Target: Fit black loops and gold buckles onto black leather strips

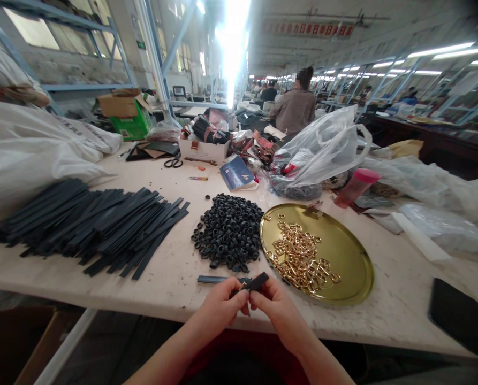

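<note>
While pinching the dark strap (258,281) with left hand (225,298) and right hand (277,301) by the near edge of the table (168,289), has thumbs and fingers closed on it; should find it light, bendable, hardly fragile, perhaps smooth enough to slip; best to grip by the flat faces.

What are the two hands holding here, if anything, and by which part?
A dark strip, pinched by the left hand and the right hand near its visible end, which sticks out between them. Where its other end lies cannot be told.
</note>
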A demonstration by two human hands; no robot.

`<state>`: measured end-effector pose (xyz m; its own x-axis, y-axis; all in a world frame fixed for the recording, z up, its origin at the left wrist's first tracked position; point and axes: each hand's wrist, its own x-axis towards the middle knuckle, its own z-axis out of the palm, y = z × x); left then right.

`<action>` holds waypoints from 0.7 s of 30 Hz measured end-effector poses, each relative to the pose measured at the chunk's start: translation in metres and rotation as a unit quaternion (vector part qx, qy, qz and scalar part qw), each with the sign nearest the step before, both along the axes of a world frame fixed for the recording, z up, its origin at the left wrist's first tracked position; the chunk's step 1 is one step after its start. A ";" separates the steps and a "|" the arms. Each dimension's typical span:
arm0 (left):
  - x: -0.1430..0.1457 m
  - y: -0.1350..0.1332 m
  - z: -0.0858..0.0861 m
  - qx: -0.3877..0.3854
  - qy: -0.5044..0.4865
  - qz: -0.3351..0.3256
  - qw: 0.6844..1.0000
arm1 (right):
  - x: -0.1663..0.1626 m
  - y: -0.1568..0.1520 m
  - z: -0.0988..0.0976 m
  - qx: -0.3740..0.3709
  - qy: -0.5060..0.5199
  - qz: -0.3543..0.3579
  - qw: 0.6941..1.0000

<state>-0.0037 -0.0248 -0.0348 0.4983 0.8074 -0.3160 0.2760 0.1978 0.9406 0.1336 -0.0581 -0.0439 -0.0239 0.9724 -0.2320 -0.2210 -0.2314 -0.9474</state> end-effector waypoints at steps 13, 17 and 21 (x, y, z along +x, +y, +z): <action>-0.003 0.002 -0.002 -0.014 -0.009 0.012 1.000 | -0.006 0.000 0.003 -0.106 0.223 0.000 0.969; -0.002 0.001 -0.001 -0.025 -0.013 0.022 0.999 | -0.007 -0.003 -0.001 -0.042 0.121 -0.030 0.991; 0.000 -0.001 0.004 -0.002 -0.003 0.026 1.000 | -0.005 -0.005 -0.007 0.031 -0.003 -0.075 0.997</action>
